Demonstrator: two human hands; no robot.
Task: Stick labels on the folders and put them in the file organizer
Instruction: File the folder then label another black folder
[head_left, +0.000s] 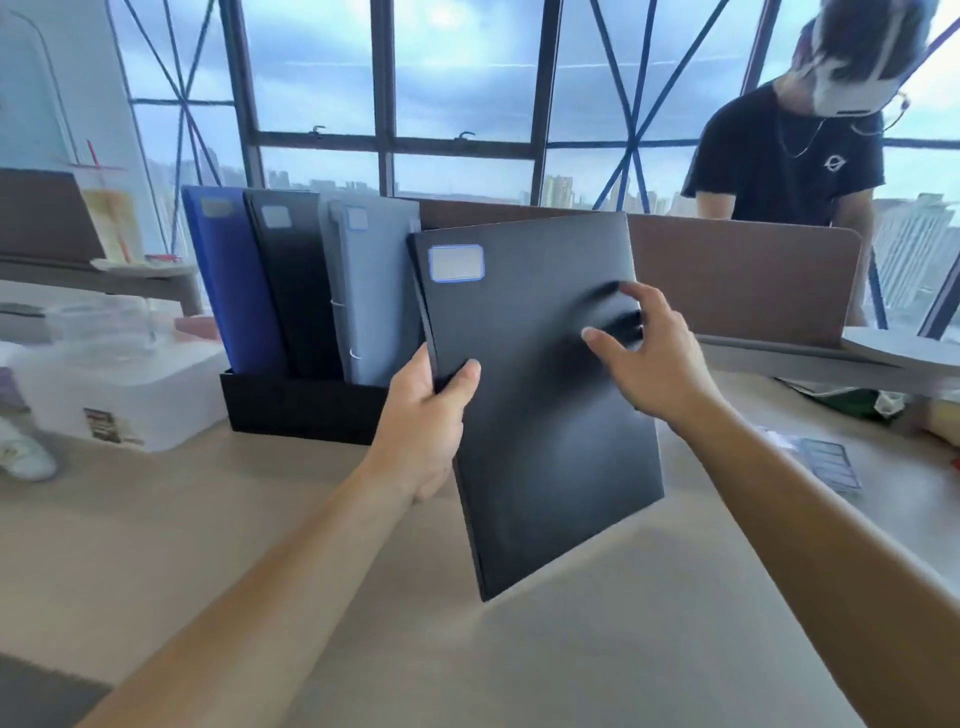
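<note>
A black folder (545, 415) is held upright and slightly tilted above the desk, with a blue-edged white label (456, 263) at its top left corner. My left hand (423, 421) grips its left edge, thumb on the front. My right hand (654, 353) hovers in front of the cover with spread, relaxed fingers and holds nothing. Just behind, the black file organizer (291, 402) holds a blue folder (228, 280), a black folder (298, 280) and a grey folder (371, 291), each labelled at the top.
A sheet of blue labels (828, 462) lies on the desk at the right. A white plastic box (124, 384) stands left of the organizer. A brown divider (737, 280) runs behind, and a person in a dark shirt (784, 156) stands beyond it.
</note>
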